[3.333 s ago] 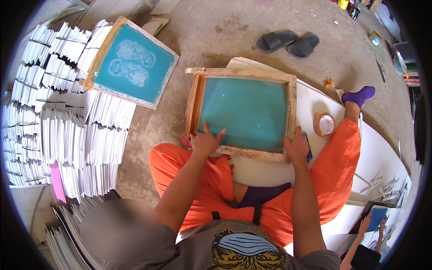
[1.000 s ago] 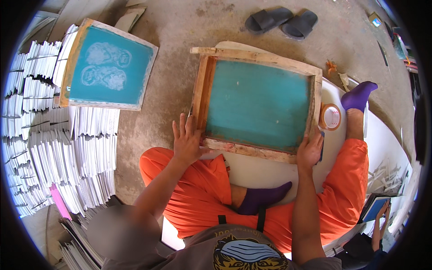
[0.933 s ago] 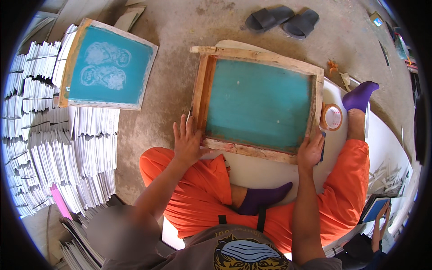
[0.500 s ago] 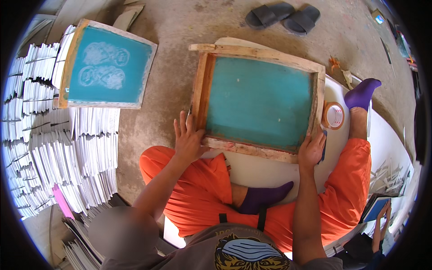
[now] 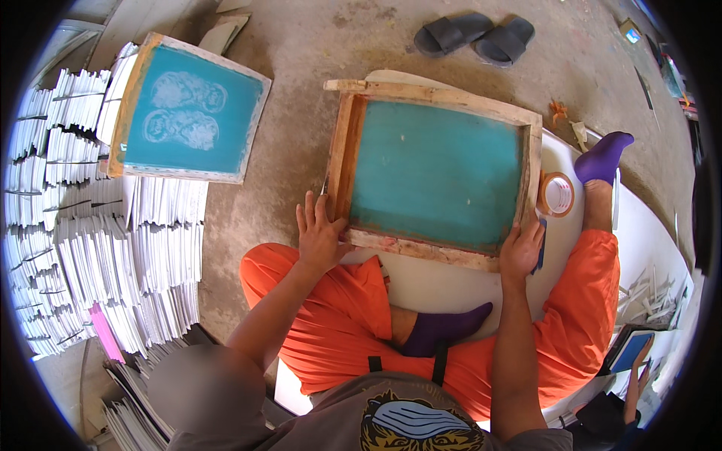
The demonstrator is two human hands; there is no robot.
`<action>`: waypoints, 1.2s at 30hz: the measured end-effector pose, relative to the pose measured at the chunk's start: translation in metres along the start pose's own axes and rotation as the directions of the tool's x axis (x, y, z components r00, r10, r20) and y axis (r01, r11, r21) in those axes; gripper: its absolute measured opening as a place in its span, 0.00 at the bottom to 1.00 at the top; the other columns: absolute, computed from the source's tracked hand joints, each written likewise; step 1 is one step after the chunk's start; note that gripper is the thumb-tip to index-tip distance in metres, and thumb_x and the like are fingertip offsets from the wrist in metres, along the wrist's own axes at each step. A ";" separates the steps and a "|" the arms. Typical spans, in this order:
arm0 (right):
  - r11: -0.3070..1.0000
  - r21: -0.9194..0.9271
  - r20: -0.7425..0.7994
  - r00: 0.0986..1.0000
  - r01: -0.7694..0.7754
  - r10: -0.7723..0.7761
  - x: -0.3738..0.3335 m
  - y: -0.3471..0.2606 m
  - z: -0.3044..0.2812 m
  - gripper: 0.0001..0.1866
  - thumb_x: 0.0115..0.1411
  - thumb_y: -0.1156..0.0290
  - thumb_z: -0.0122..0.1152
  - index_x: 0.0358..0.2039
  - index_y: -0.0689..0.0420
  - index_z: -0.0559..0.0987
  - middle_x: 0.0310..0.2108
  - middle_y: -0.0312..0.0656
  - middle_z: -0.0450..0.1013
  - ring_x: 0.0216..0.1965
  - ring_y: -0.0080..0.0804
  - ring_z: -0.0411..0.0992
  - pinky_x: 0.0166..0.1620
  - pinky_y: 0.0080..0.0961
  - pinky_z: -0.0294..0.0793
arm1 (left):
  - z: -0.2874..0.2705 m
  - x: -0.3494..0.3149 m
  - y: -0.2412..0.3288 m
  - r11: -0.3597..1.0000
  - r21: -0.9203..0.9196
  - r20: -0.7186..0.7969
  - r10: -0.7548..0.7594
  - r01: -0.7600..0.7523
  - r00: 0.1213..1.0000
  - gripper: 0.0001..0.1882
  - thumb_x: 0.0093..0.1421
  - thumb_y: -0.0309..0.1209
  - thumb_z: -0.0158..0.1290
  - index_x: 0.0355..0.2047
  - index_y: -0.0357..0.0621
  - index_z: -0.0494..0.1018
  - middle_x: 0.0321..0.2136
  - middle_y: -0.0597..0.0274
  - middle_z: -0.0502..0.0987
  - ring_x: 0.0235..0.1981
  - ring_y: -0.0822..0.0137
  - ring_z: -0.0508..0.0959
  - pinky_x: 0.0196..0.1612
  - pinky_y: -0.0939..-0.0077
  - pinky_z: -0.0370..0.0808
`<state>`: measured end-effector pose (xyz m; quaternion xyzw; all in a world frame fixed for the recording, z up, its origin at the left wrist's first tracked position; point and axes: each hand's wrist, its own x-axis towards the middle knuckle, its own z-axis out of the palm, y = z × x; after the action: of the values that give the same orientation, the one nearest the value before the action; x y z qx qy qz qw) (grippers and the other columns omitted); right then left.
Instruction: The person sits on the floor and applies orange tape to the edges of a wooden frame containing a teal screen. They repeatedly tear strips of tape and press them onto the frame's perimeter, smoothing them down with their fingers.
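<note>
A wooden-framed printing screen with teal mesh lies in front of my crossed legs. My left hand rests against its near left corner, fingers stretched and spread along the outer side, thumb by the near rail. At the near right corner, my right hand has its thumb and fingers about the rail. A blue strip-like object shows just beside those fingers; whether I touch it cannot be seen. A roll of brown tape lies right of the screen.
To the left, a second teal screen with two pale figures rests on stacked white paper bundles. Black slides sit on the floor beyond. A white board extends beneath the framed screen. Another person's hands appear at lower right.
The view has shifted slightly, so things at the left sit a little further right. My hands keep their places at the screen's near corners.
</note>
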<state>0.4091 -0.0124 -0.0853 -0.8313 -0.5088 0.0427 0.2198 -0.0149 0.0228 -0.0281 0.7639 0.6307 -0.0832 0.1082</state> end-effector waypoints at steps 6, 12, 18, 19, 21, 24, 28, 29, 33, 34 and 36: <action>1.000 0.007 0.028 0.999 -0.026 0.026 -0.003 0.003 0.002 0.27 0.68 0.72 0.62 0.66 0.59 0.71 0.54 0.59 0.69 0.56 0.66 0.70 0.58 0.55 0.71 | 0.004 -0.006 0.011 0.997 -0.048 -0.087 -0.062 0.057 0.994 0.40 0.45 0.51 0.77 0.59 0.56 0.82 0.76 0.45 0.53 0.79 0.36 0.44 0.77 0.30 0.45; 1.000 -0.002 0.032 0.999 -0.005 0.005 0.000 0.003 0.001 0.26 0.69 0.72 0.61 0.67 0.59 0.70 0.53 0.59 0.69 0.56 0.65 0.70 0.56 0.55 0.72 | 0.004 -0.003 0.009 1.000 -0.009 -0.066 -0.028 0.027 0.997 0.38 0.43 0.50 0.77 0.56 0.53 0.84 0.75 0.45 0.55 0.79 0.38 0.47 0.77 0.31 0.47; 0.999 0.039 0.038 0.999 -0.016 0.014 0.000 0.000 -0.002 0.26 0.69 0.72 0.60 0.67 0.56 0.70 0.53 0.58 0.69 0.56 0.64 0.71 0.55 0.55 0.73 | 0.007 -0.001 0.009 1.000 0.006 -0.129 0.010 -0.009 0.992 0.33 0.40 0.47 0.79 0.47 0.51 0.87 0.69 0.47 0.62 0.75 0.38 0.56 0.75 0.36 0.52; 0.999 0.047 0.037 0.999 -0.014 0.012 0.000 -0.001 -0.003 0.26 0.69 0.72 0.60 0.67 0.56 0.70 0.53 0.58 0.69 0.55 0.64 0.71 0.55 0.55 0.73 | 0.006 0.000 0.008 1.000 0.001 -0.134 0.024 -0.024 0.991 0.32 0.40 0.46 0.78 0.46 0.51 0.87 0.68 0.47 0.62 0.74 0.38 0.56 0.75 0.37 0.52; 0.999 0.044 0.046 0.999 -0.024 0.022 0.000 -0.002 -0.004 0.26 0.69 0.72 0.60 0.67 0.56 0.70 0.54 0.58 0.69 0.56 0.64 0.71 0.55 0.55 0.73 | 0.005 0.000 0.007 0.999 -0.007 -0.143 0.051 -0.052 0.988 0.30 0.40 0.45 0.78 0.45 0.51 0.87 0.68 0.47 0.63 0.74 0.38 0.58 0.75 0.38 0.52; 0.998 0.053 0.044 0.999 -0.025 0.023 0.000 -0.003 -0.003 0.26 0.69 0.71 0.60 0.67 0.56 0.70 0.54 0.58 0.69 0.56 0.64 0.71 0.55 0.55 0.73 | 0.007 -0.003 0.012 0.998 -0.062 -0.246 0.017 -0.033 0.969 0.24 0.41 0.41 0.77 0.41 0.51 0.88 0.67 0.46 0.65 0.74 0.39 0.58 0.75 0.38 0.52; 1.000 0.021 0.026 0.999 -0.020 0.020 0.000 -0.002 -0.001 0.27 0.69 0.70 0.60 0.68 0.56 0.70 0.54 0.58 0.70 0.57 0.64 0.70 0.57 0.54 0.73 | 0.008 -0.004 0.008 0.996 -0.039 -0.187 0.068 -0.077 0.980 0.26 0.43 0.40 0.76 0.45 0.52 0.85 0.68 0.45 0.63 0.74 0.39 0.57 0.76 0.37 0.51; 1.000 -0.002 0.014 1.000 -0.014 0.014 -0.001 0.001 0.002 0.28 0.69 0.69 0.60 0.68 0.56 0.70 0.54 0.58 0.70 0.57 0.64 0.71 0.57 0.54 0.73 | 0.009 -0.003 0.007 0.995 -0.045 -0.174 0.084 -0.093 0.981 0.29 0.44 0.41 0.76 0.48 0.53 0.84 0.69 0.45 0.62 0.74 0.38 0.57 0.76 0.36 0.51; 0.999 -0.034 -0.051 0.999 -0.004 0.002 -0.007 0.016 0.014 0.29 0.68 0.67 0.62 0.68 0.55 0.72 0.54 0.58 0.71 0.57 0.62 0.71 0.59 0.53 0.72 | 0.003 0.002 0.020 0.964 -0.166 -0.122 0.187 -0.206 0.975 0.35 0.46 0.43 0.76 0.55 0.56 0.79 0.70 0.45 0.60 0.75 0.39 0.56 0.76 0.36 0.50; 1.000 -0.022 -0.067 0.998 0.004 -0.006 -0.006 0.015 0.009 0.29 0.67 0.66 0.63 0.68 0.55 0.72 0.54 0.58 0.71 0.57 0.61 0.71 0.60 0.52 0.72 | -0.002 0.001 0.027 0.951 -0.200 -0.128 0.215 -0.237 0.968 0.34 0.46 0.44 0.76 0.55 0.56 0.79 0.70 0.45 0.60 0.74 0.39 0.56 0.76 0.37 0.50; 0.998 0.056 -0.027 0.999 -0.020 0.021 0.007 0.013 -0.010 0.29 0.66 0.68 0.63 0.67 0.54 0.73 0.55 0.57 0.72 0.58 0.58 0.71 0.61 0.52 0.71 | -0.015 -0.004 0.033 0.921 -0.255 -0.139 0.265 -0.293 0.954 0.34 0.46 0.45 0.77 0.54 0.56 0.80 0.70 0.45 0.59 0.74 0.39 0.57 0.75 0.39 0.51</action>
<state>0.4258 -0.0148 -0.0805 -0.8306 -0.4956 0.0474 0.2494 0.0160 0.0169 -0.0104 0.8271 0.5254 0.0598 0.1906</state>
